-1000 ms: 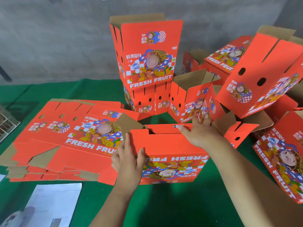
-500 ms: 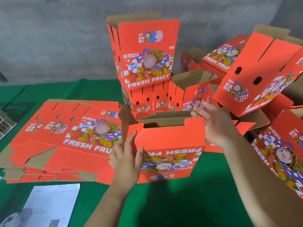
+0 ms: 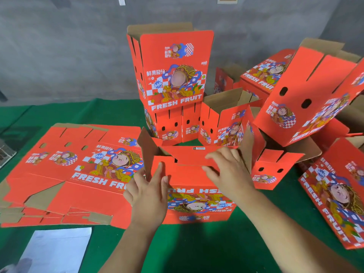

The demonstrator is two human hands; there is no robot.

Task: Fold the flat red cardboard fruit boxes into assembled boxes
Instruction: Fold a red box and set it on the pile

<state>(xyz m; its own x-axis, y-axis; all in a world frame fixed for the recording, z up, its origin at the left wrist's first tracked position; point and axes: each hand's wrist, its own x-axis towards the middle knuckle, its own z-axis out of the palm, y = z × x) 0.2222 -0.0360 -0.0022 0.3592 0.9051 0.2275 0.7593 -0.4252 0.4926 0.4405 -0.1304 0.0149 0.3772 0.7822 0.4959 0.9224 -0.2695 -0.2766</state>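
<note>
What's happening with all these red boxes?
A person is folding flat cardboard into fruit boxes on a green table. The box being folded stands upside down in front of them: the left hand steadies its near left corner, and the right hand presses a long flap down over the opening. A stack of flat boxes waits at the left, and assembled boxes are piled behind and to the right.

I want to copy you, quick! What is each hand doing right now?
Left hand: open, straight fingers pressing the box front flap.
Right hand: open, fingers pushing the top flap down.
</note>
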